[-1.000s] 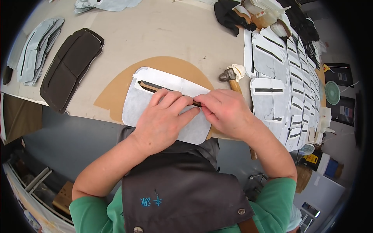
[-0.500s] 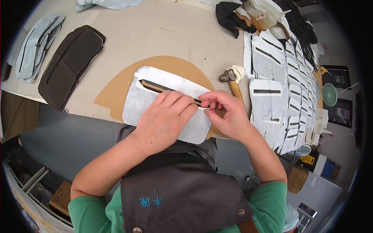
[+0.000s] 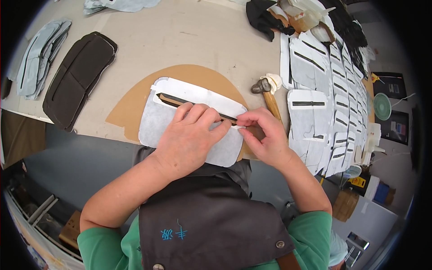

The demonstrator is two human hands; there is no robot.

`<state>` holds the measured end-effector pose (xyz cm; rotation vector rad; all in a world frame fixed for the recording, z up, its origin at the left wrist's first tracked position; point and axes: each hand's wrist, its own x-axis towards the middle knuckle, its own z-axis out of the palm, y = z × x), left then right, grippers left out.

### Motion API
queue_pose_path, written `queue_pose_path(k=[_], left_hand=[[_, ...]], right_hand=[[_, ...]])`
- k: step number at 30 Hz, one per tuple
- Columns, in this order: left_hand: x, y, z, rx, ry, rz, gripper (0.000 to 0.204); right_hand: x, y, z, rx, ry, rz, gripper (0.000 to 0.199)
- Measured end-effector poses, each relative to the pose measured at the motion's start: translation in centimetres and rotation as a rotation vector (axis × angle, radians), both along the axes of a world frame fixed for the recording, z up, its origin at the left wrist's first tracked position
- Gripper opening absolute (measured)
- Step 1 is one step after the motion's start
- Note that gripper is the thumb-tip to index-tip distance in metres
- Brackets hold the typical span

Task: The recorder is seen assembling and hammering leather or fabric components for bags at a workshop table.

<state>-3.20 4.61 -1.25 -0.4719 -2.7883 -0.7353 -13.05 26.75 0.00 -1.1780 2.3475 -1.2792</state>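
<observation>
Both hands at work on one pale grey-white, round-cornered flat panel (image 3: pixel 156 120); clock directions below taken from its centre, 12 being away from the person. Left hand (image 3: pixel 185 139): palm down over the panel's middle, fingers bent across the long black-edged slot (image 3: pixel 167 100), brown material showing inside it. Right hand (image 3: pixel 266 137): at 3 o'clock, thumb and forefinger tips close together at the slot's near-right end. Cannot tell whether either hand pinches anything; fingertip contact is hidden. Panel lies on a tan, half-round sheet (image 3: pixel 128 105) at the tabletop (image 3: pixel 198 45) edge, its lower border overhanging. At 2 o'clock, a wooden-handled hammer (image 3: pixel 272 105) with dark metal head, a crumpled cream-white piece (image 3: pixel 273 83) beside the head. At 3 o'clock, overlapping pale panels (image 3: pixel 308 116) with black slots. At 1 o'clock, far side, bunched black cloth (image 3: pixel 258 20). At 10 o'clock, a dark brown, round-cornered panel (image 3: pixel 77 85); beyond it, stacked pale grey pieces (image 3: pixel 39 63).
</observation>
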Motion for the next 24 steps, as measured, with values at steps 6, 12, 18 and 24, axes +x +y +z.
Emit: queue_pose_path(k=[6,12,18,24], left_hand=[[0.1,0.0,-0.2,0.001,0.005,0.0,0.049],[0.1,-0.4,0.1,-0.036,0.045,-0.029,0.039],[0.6,-0.3,-1.0,0.072,0.106,0.017,0.034],[0.4,-0.2,-1.1,0.135,0.149,0.03,0.028]], right_hand=[[0.0,-0.9,0.9,0.021,-0.011,0.018,0.035],[-1.2,0.4,0.2,0.094,0.291,0.192,0.035],[-0.1,-0.9,0.9,0.002,-0.095,-0.054,0.038],[-0.1,-2.3,0.7,0.061,-0.05,0.027,0.04]])
